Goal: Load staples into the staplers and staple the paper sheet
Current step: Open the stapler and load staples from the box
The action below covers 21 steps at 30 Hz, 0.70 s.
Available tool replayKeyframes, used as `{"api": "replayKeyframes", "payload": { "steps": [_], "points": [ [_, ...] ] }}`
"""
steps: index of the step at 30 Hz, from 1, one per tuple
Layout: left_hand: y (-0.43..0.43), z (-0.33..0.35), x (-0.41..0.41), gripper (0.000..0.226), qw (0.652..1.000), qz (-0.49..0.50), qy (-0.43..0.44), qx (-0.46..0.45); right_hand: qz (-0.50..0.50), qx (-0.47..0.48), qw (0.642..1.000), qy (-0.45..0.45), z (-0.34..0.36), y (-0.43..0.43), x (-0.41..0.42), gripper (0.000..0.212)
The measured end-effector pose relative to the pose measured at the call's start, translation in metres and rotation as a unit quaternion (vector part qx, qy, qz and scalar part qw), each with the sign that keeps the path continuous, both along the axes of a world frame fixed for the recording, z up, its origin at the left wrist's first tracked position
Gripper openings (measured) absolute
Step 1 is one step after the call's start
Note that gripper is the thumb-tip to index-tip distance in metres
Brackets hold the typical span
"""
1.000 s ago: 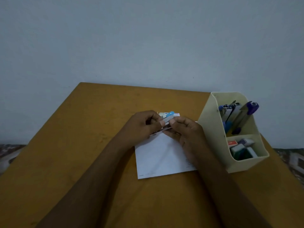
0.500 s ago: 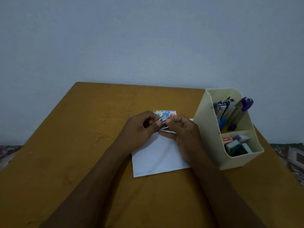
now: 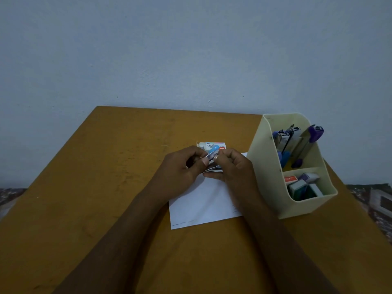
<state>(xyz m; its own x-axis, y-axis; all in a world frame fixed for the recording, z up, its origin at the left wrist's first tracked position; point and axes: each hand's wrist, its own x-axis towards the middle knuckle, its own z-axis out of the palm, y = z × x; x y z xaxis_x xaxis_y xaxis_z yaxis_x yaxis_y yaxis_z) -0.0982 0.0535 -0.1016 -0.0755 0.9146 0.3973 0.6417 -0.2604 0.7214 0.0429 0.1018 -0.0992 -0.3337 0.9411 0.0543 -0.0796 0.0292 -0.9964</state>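
Blue plastic over grey metal: a small stapler [image 3: 212, 153] is held just above the desk [image 3: 106, 187], between two hands that meet in the middle of the view. Its blue end slants up toward 1 o'clock, and a thin strip of metal shows lower down between the fingers. The dim light hides finer detail.

The left hand [image 3: 182, 168] comes in from 7 o'clock. Its fingers are curled round the stapler, with the thumb laid along its side. The right hand [image 3: 233, 168] comes in from 5 o'clock. It pinches the stapler with thumb and forefinger, and its other fingers are curled beneath.

A white paper sheet [image 3: 203, 205] lies flat on the mustard-brown desk directly under the hands, reaching toward 6 o'clock. At 12 o'clock from the hands, just beyond the fingertips, lies a small printed box of staples [image 3: 214, 144], partly hidden.

At 3 o'clock from the hands, near the paper's edge, stands a cream plastic organiser [image 3: 265, 166]. Its tall rear compartment holds several upright staplers: a purple stapler [image 3: 315, 132] and the blue staplers [image 3: 284, 145] beside it. Its low front compartment holds small boxes [image 3: 301, 185]. A pale grey-blue wall [image 3: 191, 49] rises behind the desk.
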Motion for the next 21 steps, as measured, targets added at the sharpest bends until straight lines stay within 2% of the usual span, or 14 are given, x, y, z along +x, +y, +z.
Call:
{"api": "replayKeyframes", "payload": {
  "steps": [3,5,10,14,21],
  "points": [
    [0.000,0.001,0.000,0.020,1.000,0.011,-0.009,-0.003,-0.041,0.050,0.995,-0.076,-0.007,0.002,0.000,0.014],
    [0.000,0.002,0.000,0.018,1.000,0.010,-0.012,0.001,-0.049,0.065,0.993,-0.081,-0.007,0.001,-0.001,0.010],
    [-0.002,0.005,-0.001,0.013,0.998,0.011,-0.061,0.012,-0.047,-0.015,0.998,0.032,-0.003,0.001,-0.001,0.014],
    [-0.003,0.009,-0.007,0.020,0.994,0.029,-0.107,0.010,-0.061,-0.062,0.992,0.091,-0.004,0.004,0.001,0.019],
    [-0.007,0.012,-0.023,0.018,0.987,0.060,-0.146,-0.022,-0.099,-0.072,0.989,0.084,-0.007,0.008,0.003,0.022]
  ]
}}
